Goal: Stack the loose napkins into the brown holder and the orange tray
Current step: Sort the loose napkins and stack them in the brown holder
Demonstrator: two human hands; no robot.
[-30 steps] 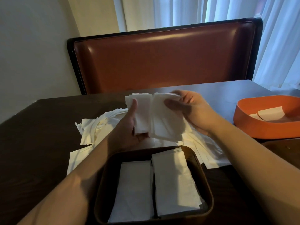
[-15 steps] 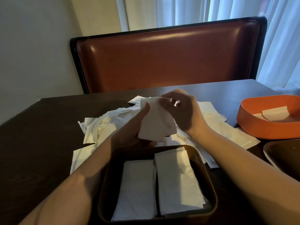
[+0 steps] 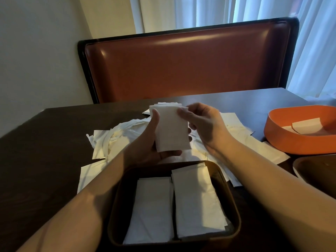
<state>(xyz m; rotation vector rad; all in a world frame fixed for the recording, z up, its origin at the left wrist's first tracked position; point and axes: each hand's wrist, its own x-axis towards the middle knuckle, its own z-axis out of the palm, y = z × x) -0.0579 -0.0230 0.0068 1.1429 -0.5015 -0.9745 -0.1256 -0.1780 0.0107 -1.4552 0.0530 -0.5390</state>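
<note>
I hold a folded napkin (image 3: 171,130) mid-frame with my left hand (image 3: 151,142) and right hand (image 3: 201,124), two piles fill the brown holder (image 3: 116,206) below, the orange tray (image 3: 291,142) at right has few, and many loose napkins (image 3: 112,140) wait.

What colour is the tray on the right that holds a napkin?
Orange tray, plain with no pattern; the head view shows it.

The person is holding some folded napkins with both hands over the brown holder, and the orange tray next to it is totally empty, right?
Not quite. The orange tray is not empty: the head view shows napkins already lying inside it. The rest is right: the left hand and the right hand both hold the folded napkins above the brown holder.
</note>
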